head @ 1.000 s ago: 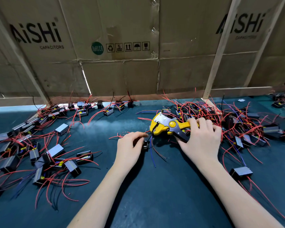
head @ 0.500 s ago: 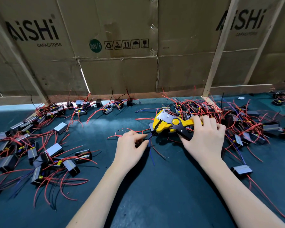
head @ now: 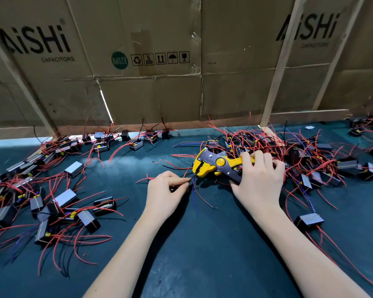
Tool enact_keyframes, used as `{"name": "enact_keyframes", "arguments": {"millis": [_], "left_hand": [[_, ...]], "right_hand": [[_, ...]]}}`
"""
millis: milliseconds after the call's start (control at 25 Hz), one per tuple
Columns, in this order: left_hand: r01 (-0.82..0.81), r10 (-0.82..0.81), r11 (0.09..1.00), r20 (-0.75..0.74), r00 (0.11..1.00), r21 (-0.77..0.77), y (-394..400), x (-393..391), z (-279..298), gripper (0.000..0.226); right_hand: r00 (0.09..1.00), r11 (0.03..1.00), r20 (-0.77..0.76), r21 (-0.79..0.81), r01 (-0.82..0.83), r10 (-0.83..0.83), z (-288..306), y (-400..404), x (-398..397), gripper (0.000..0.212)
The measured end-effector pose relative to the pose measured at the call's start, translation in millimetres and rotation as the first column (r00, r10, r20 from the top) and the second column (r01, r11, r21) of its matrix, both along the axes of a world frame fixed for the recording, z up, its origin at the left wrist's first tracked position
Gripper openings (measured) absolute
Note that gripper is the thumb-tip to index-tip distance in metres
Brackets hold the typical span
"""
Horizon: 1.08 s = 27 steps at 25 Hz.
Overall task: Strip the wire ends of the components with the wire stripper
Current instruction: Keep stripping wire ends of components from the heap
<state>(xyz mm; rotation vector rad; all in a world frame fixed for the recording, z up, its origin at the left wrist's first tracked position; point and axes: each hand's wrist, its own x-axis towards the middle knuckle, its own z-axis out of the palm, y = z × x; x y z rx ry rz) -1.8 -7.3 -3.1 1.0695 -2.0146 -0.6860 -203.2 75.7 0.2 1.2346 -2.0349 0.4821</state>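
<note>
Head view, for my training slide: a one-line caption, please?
Right hand grips yellow wire stripper; left hand pinches a thin dark wire at its head.

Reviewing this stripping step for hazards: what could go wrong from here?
1. The left hand pinches a thin black wire right at the wire stripper head, so the fingertips could get nipped when the right hand squeezes.
2. A loose blue wire hangs beside it and might get caught too.
3. The tangled pile of components behind the tool could snag it.
</note>
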Motion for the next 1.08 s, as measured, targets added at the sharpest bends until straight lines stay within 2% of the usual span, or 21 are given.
{"name": "enact_keyframes", "arguments": {"millis": [240,480,760,920,1080], "left_hand": [[-0.023,0.023,1.000,-0.022,0.999,-0.002,-0.5,-2.7,-2.3,0.014],[-0.024,0.023,1.000,-0.030,0.999,-0.011,-2.4,-2.9,-5.9,0.014],[-0.012,0.012,0.998,-0.002,1.000,-0.055,-2.6,-2.0,-6.7,0.012],[-0.021,0.021,0.995,-0.008,1.000,-0.095,-1.6,-1.0,-7.2,0.011],[-0.055,0.055,0.998,-0.099,0.994,0.007,0.4,-2.7,-4.7,0.018]], "right_hand": [[0.998,0.998,0.015,-0.033,-0.053,0.054,-1.7,-1.7,4.4,0.053],[0.999,0.999,-0.003,0.006,-0.052,0.052,-0.2,-3.0,4.0,0.053],[0.990,0.993,0.128,0.093,-0.076,0.063,-0.3,-3.1,4.3,0.046],[0.994,0.997,0.098,0.041,-0.061,0.057,-3.4,-4.8,1.9,0.047],[0.997,0.999,0.073,-0.032,-0.001,0.003,-10.7,-6.4,-7.3,0.056]]}}
